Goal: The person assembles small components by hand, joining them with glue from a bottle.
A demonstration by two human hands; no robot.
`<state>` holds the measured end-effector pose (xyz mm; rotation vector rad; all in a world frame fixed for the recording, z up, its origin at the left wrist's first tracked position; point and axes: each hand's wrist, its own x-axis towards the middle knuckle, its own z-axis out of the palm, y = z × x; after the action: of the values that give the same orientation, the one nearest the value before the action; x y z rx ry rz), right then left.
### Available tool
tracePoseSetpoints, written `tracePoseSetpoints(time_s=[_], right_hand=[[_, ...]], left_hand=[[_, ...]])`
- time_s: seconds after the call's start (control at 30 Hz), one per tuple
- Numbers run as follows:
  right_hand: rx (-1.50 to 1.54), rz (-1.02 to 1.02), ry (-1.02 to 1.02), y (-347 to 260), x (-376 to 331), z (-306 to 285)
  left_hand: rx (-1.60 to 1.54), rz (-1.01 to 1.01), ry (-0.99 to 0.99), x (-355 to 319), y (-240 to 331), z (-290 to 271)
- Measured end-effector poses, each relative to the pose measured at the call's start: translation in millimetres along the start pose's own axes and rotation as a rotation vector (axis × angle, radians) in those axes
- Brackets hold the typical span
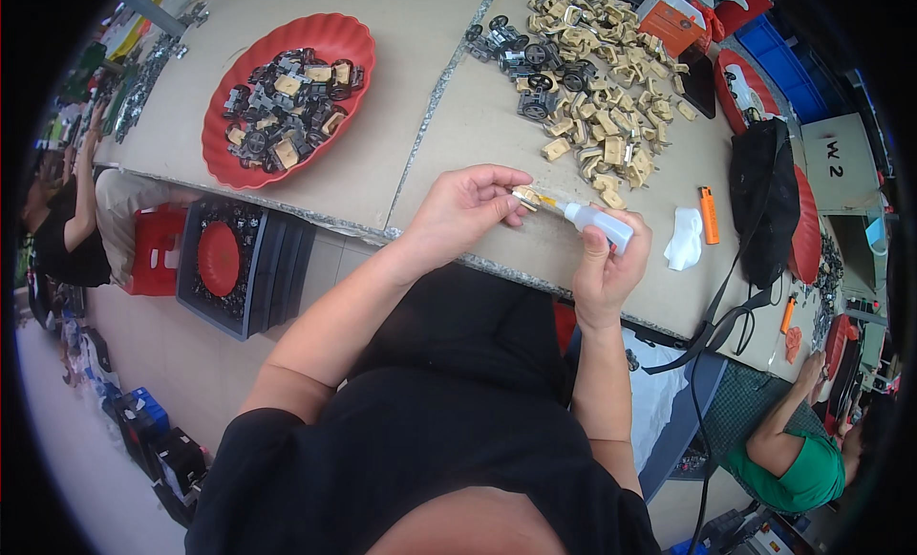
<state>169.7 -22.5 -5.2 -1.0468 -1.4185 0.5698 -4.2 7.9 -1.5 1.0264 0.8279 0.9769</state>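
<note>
Near the table's front edge, my left hand [473, 209] pinches a small tan plastic part [527, 199] between thumb and fingers. My right hand [613, 268] is wrapped round a small whitish squeeze bottle [602, 226], tipped so that its thin nozzle points left at the tan part. Whether the nozzle touches the part, I cannot tell. Just beyond my hands spreads a heap of similar tan parts [611, 125]. Black wheeled chassis pieces [537, 101] lie along the heap's left side.
A red scalloped bowl [220, 159] holds black-and-tan assemblies. Right of my hands are a white tissue [683, 240], an orange lighter [709, 215] and a black bag [764, 202] with a strap. Grey crates [272, 268] stand below left. Other people work at both sides.
</note>
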Motion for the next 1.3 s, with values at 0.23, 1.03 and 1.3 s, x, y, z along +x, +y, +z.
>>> tracePoseSetpoints(time_s=[0.23,1.03,1.3], right_hand=[[0.015,0.015,-0.006,-0.3,-0.4,1.1],[0.210,0.414,0.272,22.2,29.7,-62.2],[-0.226,0.145,0.337,-1.4,3.7,-50.9]], left_hand=[[-0.004,0.007,0.015,0.1,0.7,0.1],[-0.028,-0.010,-0.030,5.6,2.3,10.3],[-0.097,-0.037,-0.107,9.4,6.6,23.1]])
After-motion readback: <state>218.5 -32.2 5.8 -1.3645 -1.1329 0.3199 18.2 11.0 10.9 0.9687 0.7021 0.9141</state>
